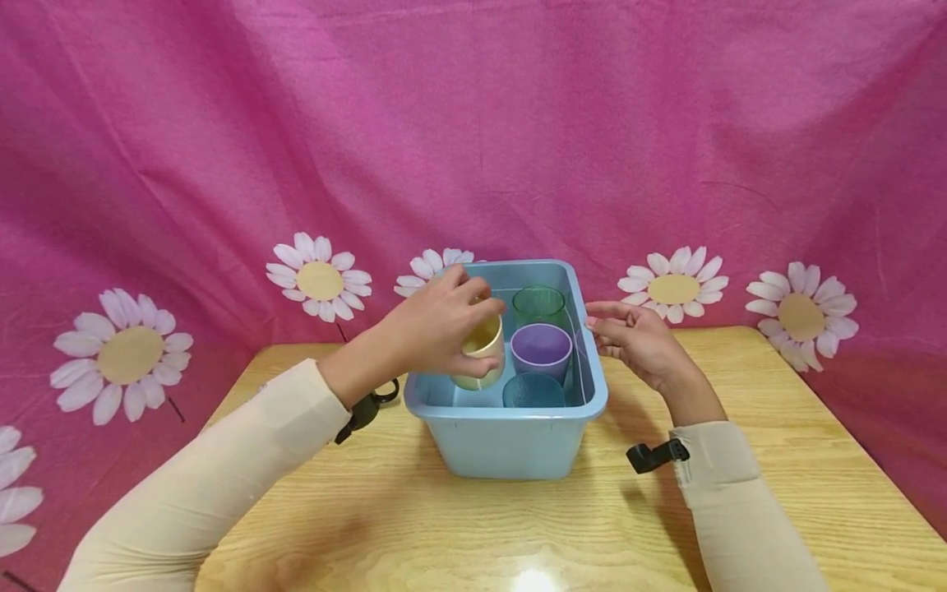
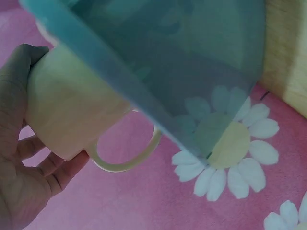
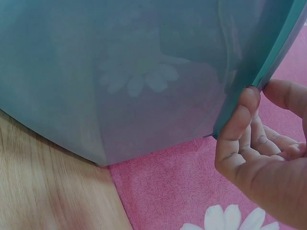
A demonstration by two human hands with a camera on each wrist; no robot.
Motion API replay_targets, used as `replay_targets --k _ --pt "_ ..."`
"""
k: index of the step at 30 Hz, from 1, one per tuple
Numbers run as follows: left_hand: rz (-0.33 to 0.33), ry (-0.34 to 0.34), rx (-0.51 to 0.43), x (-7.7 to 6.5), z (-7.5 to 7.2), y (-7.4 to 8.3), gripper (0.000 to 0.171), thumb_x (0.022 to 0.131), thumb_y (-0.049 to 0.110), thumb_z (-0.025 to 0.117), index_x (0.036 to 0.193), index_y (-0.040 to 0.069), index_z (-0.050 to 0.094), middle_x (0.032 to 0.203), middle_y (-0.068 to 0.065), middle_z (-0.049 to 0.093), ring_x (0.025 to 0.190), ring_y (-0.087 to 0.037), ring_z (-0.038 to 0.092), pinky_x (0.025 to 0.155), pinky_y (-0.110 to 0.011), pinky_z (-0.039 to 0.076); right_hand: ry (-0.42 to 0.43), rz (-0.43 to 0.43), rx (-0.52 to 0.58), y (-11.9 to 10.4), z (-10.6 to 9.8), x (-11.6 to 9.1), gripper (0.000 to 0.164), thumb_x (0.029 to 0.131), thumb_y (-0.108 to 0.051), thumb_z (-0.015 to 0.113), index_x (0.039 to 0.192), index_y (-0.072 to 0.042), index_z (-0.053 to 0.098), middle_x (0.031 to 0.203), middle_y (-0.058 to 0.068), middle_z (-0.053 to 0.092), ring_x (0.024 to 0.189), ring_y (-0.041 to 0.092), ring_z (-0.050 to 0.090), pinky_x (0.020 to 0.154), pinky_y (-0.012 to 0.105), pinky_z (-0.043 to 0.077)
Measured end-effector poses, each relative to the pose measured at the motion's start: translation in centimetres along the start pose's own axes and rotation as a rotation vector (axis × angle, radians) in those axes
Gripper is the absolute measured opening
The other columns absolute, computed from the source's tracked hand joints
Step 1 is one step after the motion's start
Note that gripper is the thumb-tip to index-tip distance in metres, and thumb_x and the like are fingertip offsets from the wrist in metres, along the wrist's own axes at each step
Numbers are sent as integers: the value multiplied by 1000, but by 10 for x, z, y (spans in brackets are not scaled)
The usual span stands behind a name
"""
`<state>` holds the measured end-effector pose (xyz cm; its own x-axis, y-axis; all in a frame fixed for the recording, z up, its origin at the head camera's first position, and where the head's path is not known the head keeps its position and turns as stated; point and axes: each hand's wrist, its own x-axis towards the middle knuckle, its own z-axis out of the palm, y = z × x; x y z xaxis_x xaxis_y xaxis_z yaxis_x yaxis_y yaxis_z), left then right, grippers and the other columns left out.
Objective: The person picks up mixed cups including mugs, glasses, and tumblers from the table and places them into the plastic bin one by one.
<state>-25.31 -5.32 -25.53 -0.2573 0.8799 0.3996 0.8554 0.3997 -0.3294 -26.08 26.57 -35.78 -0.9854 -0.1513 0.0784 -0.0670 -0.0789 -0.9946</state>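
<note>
My left hand [image 1: 436, 325] grips a cream-coloured mug [image 2: 72, 105] from above, at the left side inside a light blue plastic tub [image 1: 506, 448]. The left wrist view shows the mug tilted, its loop handle [image 2: 125, 165] pointing away from the palm. My right hand [image 1: 639, 341] pinches the tub's right rim [image 3: 268, 62] between thumb and fingers. Inside the tub, a green clear cup [image 1: 538, 302] stands at the back, a purple cup [image 1: 542, 349] in the middle and a teal cup [image 1: 534, 393] at the front. Their lower parts are hidden.
The tub stands on a light wooden table [image 1: 355, 510]. Behind the table hangs a pink cloth [image 1: 481, 123] printed with white daisies. Each wrist wears a black camera mount [image 1: 657, 455].
</note>
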Motion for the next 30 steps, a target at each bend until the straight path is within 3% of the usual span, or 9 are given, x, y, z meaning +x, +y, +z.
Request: replay_targets --k 16,30 --pt "45 -138 14 -4 21 5 57 84 52 75 122 9 71 108 -9 65 96 -28 55 78 -37 49 8 6 3 0 -2 0 52 100 -12 67 143 10 47 95 -1 75 74 12 68 74 25 59" --pt "70 -341 -49 -5 32 5 72 81 59 80 132 11 67 122 -11 63 107 -28 52 86 -36 50 7 11 9 -1 -1 0 52 99 -11 68 142 10 48 95 0 75 74 12 68 74 25 59"
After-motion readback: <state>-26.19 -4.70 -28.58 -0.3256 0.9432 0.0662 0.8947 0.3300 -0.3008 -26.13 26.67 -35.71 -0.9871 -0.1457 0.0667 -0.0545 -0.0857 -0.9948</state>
